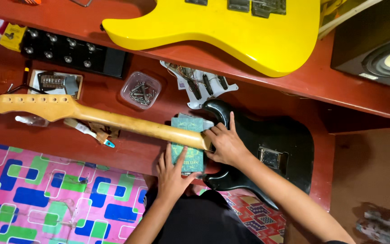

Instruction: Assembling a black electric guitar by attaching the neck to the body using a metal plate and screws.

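- Both hands rest at the joint of neck and body: the left hand (pixel 173 174) lies flat, fingers spread, on a green book (pixel 187 142) under the neck heel.
- Right hand (pixel 225 143) presses open-palmed on the black guitar body (pixel 267 153), which lies face down on the red bench (pixel 123 149).
- Its pale wooden neck (pixel 113 119) points left.
- Behind it are a white pickguard (pixel 201 86), a screw tub (pixel 141 89) and a yellow guitar (pixel 231 31).

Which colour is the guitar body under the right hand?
Black guitar body, glossy, under the right hand; seen in the head view.
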